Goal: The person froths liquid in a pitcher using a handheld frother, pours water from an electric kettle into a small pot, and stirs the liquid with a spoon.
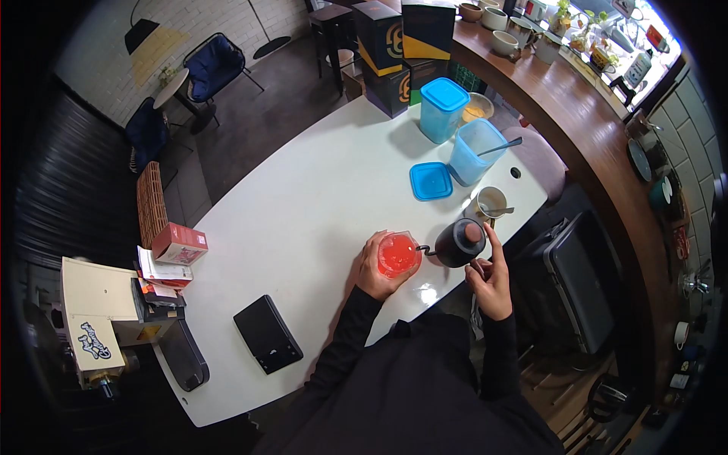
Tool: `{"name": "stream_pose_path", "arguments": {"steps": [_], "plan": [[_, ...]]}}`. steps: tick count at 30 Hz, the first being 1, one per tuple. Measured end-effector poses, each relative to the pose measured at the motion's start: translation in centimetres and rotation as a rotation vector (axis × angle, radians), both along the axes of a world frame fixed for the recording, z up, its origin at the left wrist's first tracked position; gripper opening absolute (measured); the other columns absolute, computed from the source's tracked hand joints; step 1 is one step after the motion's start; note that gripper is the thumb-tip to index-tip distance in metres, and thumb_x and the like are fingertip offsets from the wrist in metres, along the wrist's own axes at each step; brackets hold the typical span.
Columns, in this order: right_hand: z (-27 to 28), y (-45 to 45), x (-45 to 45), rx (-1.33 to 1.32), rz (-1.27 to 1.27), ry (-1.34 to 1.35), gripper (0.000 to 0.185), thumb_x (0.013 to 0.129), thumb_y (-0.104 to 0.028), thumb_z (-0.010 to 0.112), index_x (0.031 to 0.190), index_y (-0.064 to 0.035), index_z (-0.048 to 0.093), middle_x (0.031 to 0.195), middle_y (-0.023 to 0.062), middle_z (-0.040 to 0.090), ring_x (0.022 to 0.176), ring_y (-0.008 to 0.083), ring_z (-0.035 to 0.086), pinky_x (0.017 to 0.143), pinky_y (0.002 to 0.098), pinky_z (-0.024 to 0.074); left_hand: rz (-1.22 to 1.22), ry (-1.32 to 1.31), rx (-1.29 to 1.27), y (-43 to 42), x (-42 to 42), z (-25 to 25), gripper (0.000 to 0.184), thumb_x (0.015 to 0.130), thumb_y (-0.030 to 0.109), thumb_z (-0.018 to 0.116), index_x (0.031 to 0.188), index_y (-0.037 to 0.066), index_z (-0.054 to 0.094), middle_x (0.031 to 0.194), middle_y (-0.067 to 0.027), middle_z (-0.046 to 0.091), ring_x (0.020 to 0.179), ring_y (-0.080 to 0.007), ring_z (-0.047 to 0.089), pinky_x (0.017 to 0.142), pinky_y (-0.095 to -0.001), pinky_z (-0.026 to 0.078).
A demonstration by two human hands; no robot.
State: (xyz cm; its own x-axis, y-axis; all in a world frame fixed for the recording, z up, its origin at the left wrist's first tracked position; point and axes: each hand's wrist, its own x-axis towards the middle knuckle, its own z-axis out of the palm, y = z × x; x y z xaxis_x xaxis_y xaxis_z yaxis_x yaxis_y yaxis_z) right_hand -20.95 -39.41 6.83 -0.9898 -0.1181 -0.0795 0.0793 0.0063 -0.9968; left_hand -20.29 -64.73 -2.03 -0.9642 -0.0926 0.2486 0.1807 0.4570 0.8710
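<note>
My left hand (pixel 370 274) is wrapped round a clear glass of red drink (pixel 399 255) above the white table. In my right hand (pixel 494 287) is a black gooseneck kettle (pixel 458 247) with a brownish lid knob, held by its handle, index finger stretched up beside the body. The kettle's curved spout points left and its tip is at the glass's right rim. Whether liquid flows from it I cannot tell. Just beyond the kettle stands a cup (pixel 478 210) with a spoon (pixel 500 210) in it.
Farther back are a blue lid (pixel 431 182), an uncovered blue container (pixel 469 161) with a spoon and a lidded blue container (pixel 440 121). Black boxes (pixel 381 53) stand at the far end. A black tablet-like device (pixel 268 334) lies left, near a pink box (pixel 180 244).
</note>
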Motion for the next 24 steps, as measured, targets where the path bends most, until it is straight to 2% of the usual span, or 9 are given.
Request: {"name": "stream_pose_path", "arguments": {"steps": [2, 5, 6, 11, 13, 17, 21, 22, 24], "plan": [[1.2, 0.9, 0.3, 0.009, -0.015, -0.014, 0.088, 0.089, 0.013, 0.057, 0.167, -0.0115, 0.025, 0.088, 0.0032, 0.064, 0.074, 0.0076, 0.058, 0.070, 0.0239, 0.0465, 0.035, 0.109, -0.126, 0.0, -0.1, 0.1, 0.085, 0.071, 0.031, 0.094, 0.140, 0.003, 0.053, 0.135, -0.0191, 0.064, 0.122, -0.0364, 0.067, 0.103, -0.0460, 0.055], [3.7, 3.2, 1.1, -0.038, -0.016, -0.004, 0.089, 0.088, 0.014, 0.056, 0.167, -0.0118, 0.025, 0.086, 0.0008, 0.063, 0.071, 0.0046, 0.052, 0.067, 0.0225, 0.0432, 0.021, 0.115, -0.170, -0.2, -0.2, 0.7, 0.085, 0.071, 0.032, 0.094, 0.140, 0.003, 0.053, 0.135, -0.0200, 0.063, 0.123, -0.0371, 0.065, 0.103, -0.0458, 0.055], [4.8, 4.1, 1.3, -0.026, -0.051, 0.007, 0.088, 0.088, 0.015, 0.055, 0.167, -0.0118, 0.025, 0.088, 0.0011, 0.063, 0.071, 0.0041, 0.051, 0.067, 0.0217, 0.0422, 0.013, 0.043, -0.088, -0.1, -0.1, 0.6, 0.088, 0.068, 0.030, 0.097, 0.138, 0.001, 0.054, 0.137, -0.0239, 0.061, 0.130, -0.0421, 0.057, 0.111, -0.0497, 0.048], [8.6, 8.9, 1.4, 0.088, -0.221, 0.106, 0.086, 0.090, 0.015, 0.052, 0.167, -0.0141, 0.027, 0.086, 0.0003, 0.061, 0.068, 0.0028, 0.050, 0.060, 0.0194, 0.0378, 0.002, 0.032, -0.031, 0.1, -0.3, 0.6, 0.086, 0.068, 0.030, 0.096, 0.138, 0.001, 0.054, 0.137, -0.0237, 0.061, 0.127, -0.0413, 0.060, 0.108, -0.0495, 0.051], [7.5, 11.0, 0.2, 0.160, -0.265, 0.177, 0.083, 0.091, 0.014, 0.054, 0.166, -0.0152, 0.030, 0.081, -0.0011, 0.060, 0.066, 0.0030, 0.049, 0.059, 0.0192, 0.0366, -0.021, 0.110, -0.089, 0.0, -0.4, 0.9, 0.082, 0.075, 0.026, 0.093, 0.140, -0.001, 0.051, 0.133, -0.0202, 0.067, 0.122, -0.0337, 0.066, 0.106, -0.0441, 0.054], [2.3, 13.9, -4.3, 0.091, -0.417, 0.213, 0.082, 0.090, 0.014, 0.055, 0.164, -0.0162, 0.035, 0.083, -0.0014, 0.060, 0.066, 0.0036, 0.050, 0.058, 0.0199, 0.0380, -0.029, 0.102, -0.001, 0.2, -0.4, 0.6, 0.080, 0.076, 0.024, 0.092, 0.139, -0.002, 0.051, 0.132, -0.0187, 0.068, 0.121, -0.0328, 0.067, 0.105, -0.0428, 0.054], [-4.4, 15.6, -9.1, 0.207, -0.532, 0.258, 0.082, 0.088, 0.017, 0.057, 0.161, -0.0165, 0.039, 0.099, 0.0017, 0.063, 0.069, 0.0041, 0.051, 0.060, 0.0209, 0.0423, 0.009, 0.086, 0.007, 0.2, -0.4, -0.1, 0.086, 0.068, 0.028, 0.097, 0.137, 0.001, 0.054, 0.135, -0.0226, 0.061, 0.124, -0.0399, 0.062, 0.105, -0.0485, 0.053], [-5.3, 15.8, -9.9, 0.224, -0.546, 0.185, 0.082, 0.088, 0.017, 0.058, 0.161, -0.0165, 0.040, 0.110, 0.0059, 0.067, 0.076, 0.0077, 0.059, 0.066, 0.0240, 0.0490, 0.008, 0.078, 0.009, 0.2, -0.3, -0.1, 0.086, 0.068, 0.028, 0.097, 0.137, 0.001, 0.054, 0.135, -0.0227, 0.061, 0.125, -0.0401, 0.061, 0.106, -0.0485, 0.052], [-8.3, 16.3, -12.0, 0.305, -0.550, 0.286, 0.083, 0.088, 0.016, 0.057, 0.161, -0.0191, 0.041, 0.099, 0.0020, 0.064, 0.071, 0.0069, 0.055, 0.062, 0.0233, 0.0462, 0.013, 0.077, 0.009, 0.1, -0.4, 0.0, 0.086, 0.068, 0.028, 0.097, 0.137, 0.001, 0.054, 0.135, -0.0227, 0.061, 0.125, -0.0404, 0.061, 0.107, -0.0485, 0.052]]}}
